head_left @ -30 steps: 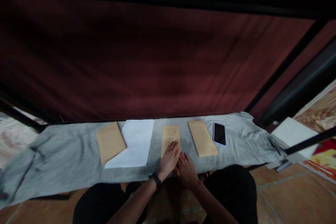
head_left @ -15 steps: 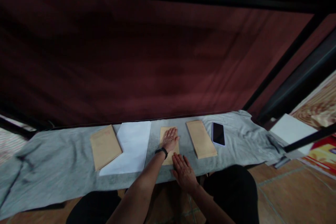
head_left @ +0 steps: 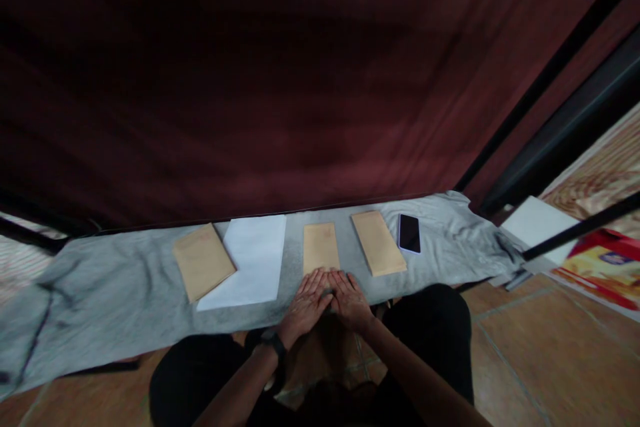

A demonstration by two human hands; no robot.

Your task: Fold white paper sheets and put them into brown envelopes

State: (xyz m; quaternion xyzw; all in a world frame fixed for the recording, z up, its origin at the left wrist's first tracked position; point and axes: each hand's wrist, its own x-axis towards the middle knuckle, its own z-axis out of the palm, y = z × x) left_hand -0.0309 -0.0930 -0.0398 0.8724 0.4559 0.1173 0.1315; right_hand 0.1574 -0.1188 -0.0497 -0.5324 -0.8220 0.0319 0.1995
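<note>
A brown paper envelope (head_left: 321, 245) lies flat in the middle of the grey cloth. Across its near end rest the fingers of my left hand (head_left: 307, 300), laid out flat, with a dark band on the wrist. Beside it, my right hand (head_left: 351, 299) lies flat too, its fingertips on the near right part of the same envelope. The two hands meet at the fingertips and thumbs. They cover the envelope's near edge.
Left of the hands, brown envelopes (head_left: 203, 263) overlap white paper sheets (head_left: 255, 260). To the right are more brown envelopes (head_left: 379, 245) and a phone (head_left: 409, 233). The grey cloth (head_left: 115, 287) covers a narrow bench against a dark red panel (head_left: 310, 113). A red box (head_left: 605, 267) stands far right.
My left hand has slid from the envelope's upper part to its near end, beside my right hand. My right hand's fingers now lie on the envelope. The view has tilted slightly down.
</note>
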